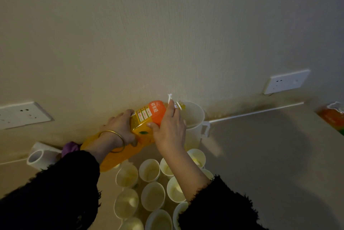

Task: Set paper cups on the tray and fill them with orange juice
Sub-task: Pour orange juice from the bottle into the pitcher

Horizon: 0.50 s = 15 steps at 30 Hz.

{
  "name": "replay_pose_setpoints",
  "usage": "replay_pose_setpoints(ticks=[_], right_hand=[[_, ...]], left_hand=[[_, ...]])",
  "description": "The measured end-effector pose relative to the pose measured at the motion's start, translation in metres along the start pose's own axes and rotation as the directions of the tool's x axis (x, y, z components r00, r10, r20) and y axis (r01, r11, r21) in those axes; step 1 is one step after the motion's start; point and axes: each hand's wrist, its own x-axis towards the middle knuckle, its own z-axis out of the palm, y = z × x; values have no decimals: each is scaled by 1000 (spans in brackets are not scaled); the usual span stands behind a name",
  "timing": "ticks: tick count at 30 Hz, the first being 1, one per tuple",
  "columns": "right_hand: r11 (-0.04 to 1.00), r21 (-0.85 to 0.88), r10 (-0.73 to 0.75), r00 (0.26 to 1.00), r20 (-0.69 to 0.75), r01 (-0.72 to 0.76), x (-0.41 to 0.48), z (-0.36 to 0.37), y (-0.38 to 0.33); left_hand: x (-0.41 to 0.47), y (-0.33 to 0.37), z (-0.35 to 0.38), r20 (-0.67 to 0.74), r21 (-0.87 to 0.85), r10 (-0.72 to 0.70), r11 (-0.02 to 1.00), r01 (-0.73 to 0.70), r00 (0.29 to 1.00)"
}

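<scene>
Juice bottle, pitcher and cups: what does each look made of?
The juice bottle looks like clear plastic: orange liquid shows through, under a glossy printed label. The pitcher seems white, slightly translucent plastic with a moulded handle. The cups look like matte white paper, thin-walled with rolled rims.

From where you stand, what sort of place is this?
Likely a plain room in a home or office, not a proper kitchen. A counter runs along a bare wall with power sockets. Paper cups stand grouped on it, and an orange juice bottle is tipped towards a white jug.
</scene>
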Motion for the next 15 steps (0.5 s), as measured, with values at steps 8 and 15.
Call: replay_pose_setpoints(ticks=[8,15], right_hand=[[1000,5,1,1000,4,-1,0,-2,-1],[1000,10,-5,1000,2,5,-1,-3,-1]], left_hand=[[2,-1,1,-1,-4,2,1000,-2,1000],[2,-1,2,-1,-6,-11,1000,11,1000]])
